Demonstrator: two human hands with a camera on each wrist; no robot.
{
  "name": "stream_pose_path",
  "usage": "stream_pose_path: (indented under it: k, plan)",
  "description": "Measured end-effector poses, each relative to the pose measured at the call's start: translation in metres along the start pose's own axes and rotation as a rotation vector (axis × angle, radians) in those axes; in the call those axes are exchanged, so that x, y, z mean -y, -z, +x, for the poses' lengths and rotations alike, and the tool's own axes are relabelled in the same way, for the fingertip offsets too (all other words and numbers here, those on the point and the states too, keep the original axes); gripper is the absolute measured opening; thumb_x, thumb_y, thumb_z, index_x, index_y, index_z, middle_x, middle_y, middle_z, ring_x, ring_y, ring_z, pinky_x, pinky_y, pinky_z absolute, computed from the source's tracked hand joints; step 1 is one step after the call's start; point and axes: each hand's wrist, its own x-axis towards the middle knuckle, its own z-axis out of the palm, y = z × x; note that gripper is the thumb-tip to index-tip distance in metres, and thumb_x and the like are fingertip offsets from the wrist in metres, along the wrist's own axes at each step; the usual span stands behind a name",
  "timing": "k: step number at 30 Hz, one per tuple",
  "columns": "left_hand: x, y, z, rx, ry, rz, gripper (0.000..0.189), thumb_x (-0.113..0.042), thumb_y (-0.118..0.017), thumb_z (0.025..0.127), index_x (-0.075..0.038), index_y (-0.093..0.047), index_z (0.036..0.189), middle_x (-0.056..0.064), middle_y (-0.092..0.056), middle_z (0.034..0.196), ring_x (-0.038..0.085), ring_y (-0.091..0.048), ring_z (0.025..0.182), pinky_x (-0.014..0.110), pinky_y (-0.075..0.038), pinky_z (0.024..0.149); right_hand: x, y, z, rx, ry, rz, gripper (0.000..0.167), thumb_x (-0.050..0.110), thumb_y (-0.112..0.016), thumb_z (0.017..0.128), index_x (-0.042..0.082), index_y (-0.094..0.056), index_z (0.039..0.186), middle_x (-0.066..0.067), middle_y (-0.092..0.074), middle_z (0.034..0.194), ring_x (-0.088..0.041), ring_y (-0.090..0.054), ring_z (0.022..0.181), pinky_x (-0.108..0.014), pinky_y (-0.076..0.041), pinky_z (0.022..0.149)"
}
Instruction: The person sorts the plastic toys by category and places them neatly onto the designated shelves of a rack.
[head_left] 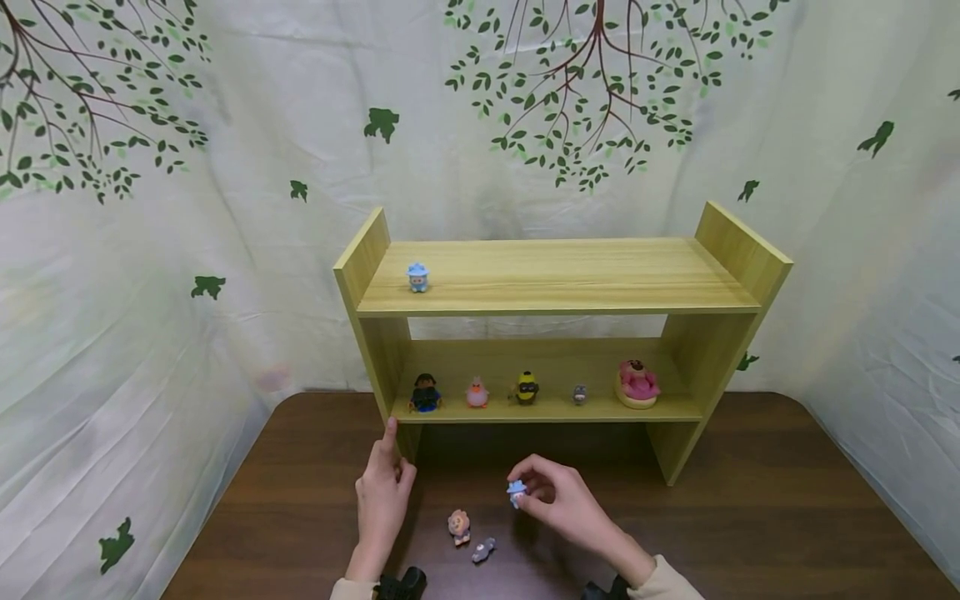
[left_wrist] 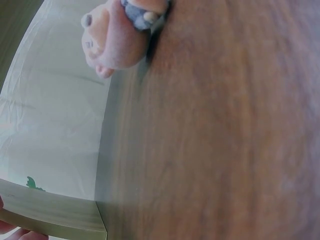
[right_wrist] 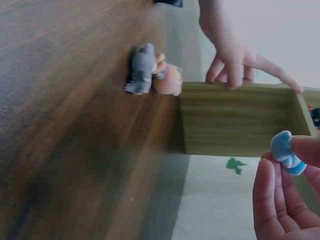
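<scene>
My right hand (head_left: 562,500) pinches a small blue-hatted figurine (head_left: 516,493) between thumb and fingertips, above the table in front of the shelf. In the right wrist view, the same blue figurine (right_wrist: 285,150) shows from behind. My left hand (head_left: 384,492) grips the left side panel of the wooden shelf (head_left: 555,419), its index finger stretched up to the middle board's corner. Fingertips show on both sides of that panel (left_wrist: 55,212) in the left wrist view. On the table between the hands are a peach-coloured figurine (head_left: 459,527) and a grey figurine (head_left: 483,550) lying on its side.
Another blue-hatted figurine (head_left: 417,277) stands at the top board's left. Along the middle board are a dark-haired figure (head_left: 425,393), a pink-white one (head_left: 477,392), a yellow-black one (head_left: 527,389), a small grey one (head_left: 580,394) and a pink bear (head_left: 637,383). White cloth hangs behind.
</scene>
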Motion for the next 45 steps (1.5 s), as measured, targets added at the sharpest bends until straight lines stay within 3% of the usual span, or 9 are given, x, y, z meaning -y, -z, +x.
stream_pose_path:
  k: [11, 30, 45]
  plan:
    - [0.001, -0.001, 0.000, -0.001, 0.003, 0.005, 0.092, 0.014, -0.060, 0.075, -0.025, -0.027, 0.151, 0.003, -0.040, 0.078, 0.005, -0.026, 0.054, 0.024, -0.025, 0.045, 0.014, 0.008, 0.002, -0.021, 0.009, 0.009, 0.020, 0.003, -0.068, 0.085, 0.013, -0.064, 0.102, 0.000, -0.065, 0.093, -0.013, -0.064, 0.081, -0.030, -0.054, 0.071]
    - [0.000, -0.001, 0.000, 0.014, 0.017, 0.009, 0.092, 0.014, -0.060, 0.075, -0.025, -0.025, 0.151, 0.003, -0.039, 0.077, 0.006, -0.027, 0.053, 0.024, -0.025, 0.045, 0.042, 0.032, 0.009, -0.085, 0.118, 0.019, 0.018, 0.009, -0.067, 0.089, 0.006, -0.063, 0.106, -0.005, -0.064, 0.097, -0.018, -0.064, 0.082, -0.031, -0.053, 0.075]
    - [-0.001, 0.001, 0.000, 0.025, 0.031, 0.000, 0.090, 0.013, -0.060, 0.076, -0.026, -0.027, 0.151, 0.001, -0.039, 0.078, 0.007, -0.027, 0.052, 0.025, -0.026, 0.045, 0.055, 0.046, 0.013, -0.125, 0.197, -0.001, 0.019, 0.002, -0.067, 0.087, 0.005, -0.064, 0.105, -0.005, -0.065, 0.096, -0.018, -0.064, 0.081, -0.031, -0.053, 0.074]
